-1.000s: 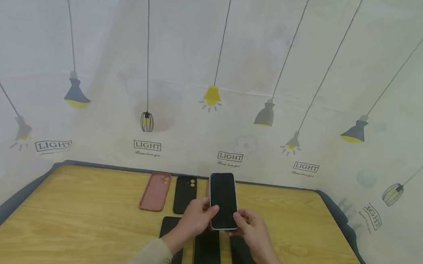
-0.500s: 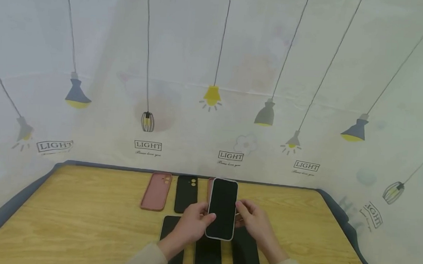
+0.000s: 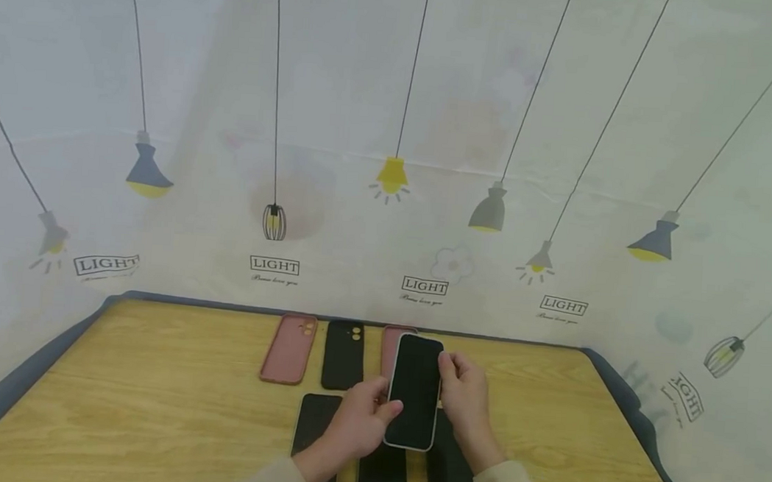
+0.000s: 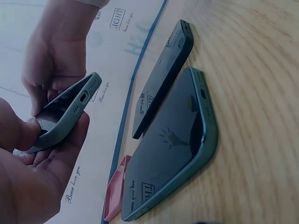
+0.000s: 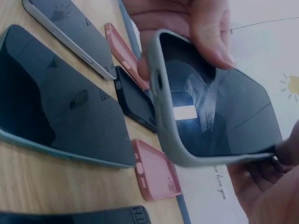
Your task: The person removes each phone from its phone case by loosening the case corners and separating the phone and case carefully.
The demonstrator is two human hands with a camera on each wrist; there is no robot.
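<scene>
Both hands hold a dark-screened phone [image 3: 414, 390] over the table, its screen facing up and a pale case round its edges. My left hand [image 3: 358, 416] grips the lower left side, thumb over the screen's border. Up at the top right edge, my right hand [image 3: 466, 393] pinches the phone between thumb and fingers. In the left wrist view the case's bottom end [image 4: 81, 100] shows its port opening. Below the held phone lie a left phone [image 3: 317, 421], a middle phone [image 3: 382, 477] and a right phone [image 3: 455, 466], partly hidden by the hands and sleeves.
Along the table's back edge lie a pink phone case [image 3: 289, 349], a black phone case [image 3: 343, 356] and another pink case [image 3: 389, 344], partly covered by the held phone. Behind the wooden table [image 3: 150, 403] hangs a pale sheet [image 3: 340, 120] printed with lamps.
The held phone has come down and slightly right, baring more of the rear pink case. My right hand has shifted from its lower right corner to its upper right edge.
</scene>
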